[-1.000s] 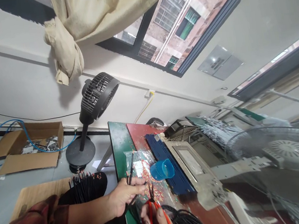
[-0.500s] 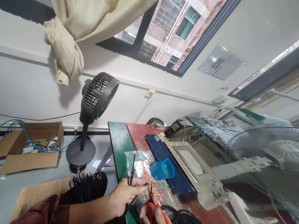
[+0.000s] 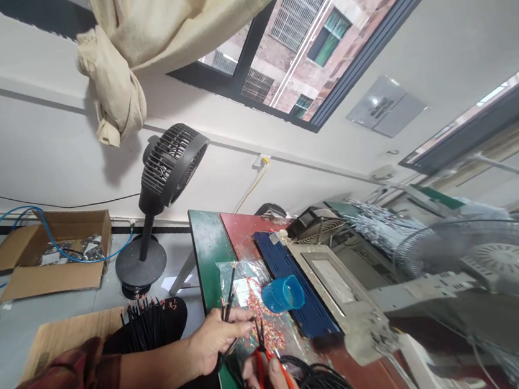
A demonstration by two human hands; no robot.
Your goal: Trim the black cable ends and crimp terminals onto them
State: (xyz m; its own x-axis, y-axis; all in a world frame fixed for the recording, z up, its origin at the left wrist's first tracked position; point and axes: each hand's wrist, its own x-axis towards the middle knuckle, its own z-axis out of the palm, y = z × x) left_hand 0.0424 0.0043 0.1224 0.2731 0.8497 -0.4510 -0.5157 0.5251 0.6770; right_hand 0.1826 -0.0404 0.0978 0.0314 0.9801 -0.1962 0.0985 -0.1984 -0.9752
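Note:
My left hand (image 3: 217,340) is closed around a black cable (image 3: 229,304), whose one end sticks up past the fingers. Red-handled scissors (image 3: 262,359) are in my right hand (image 3: 274,383), with their blades pointing up beside my left fingertips. Small coloured clippings (image 3: 272,336) lie scattered on a clear plastic bag (image 3: 224,278) under the hands. Just beyond the blades stands a blue translucent cup (image 3: 283,294). A coil of black cable (image 3: 330,380) rests on the table to the right of my right hand. Cut black cables (image 3: 147,326) with reddish ends lie across my lap.
A dark blue panel (image 3: 310,313) and a beige machine (image 3: 327,274) occupy the table (image 3: 206,244) to the right. Farther right is a large caged fan (image 3: 506,260). A black pedestal fan (image 3: 169,167) and an open cardboard box (image 3: 57,273) stand on the floor at left.
Both hands, the cable and the scissors hold nearly the same positions. Only a very slight shift of the camera view shows.

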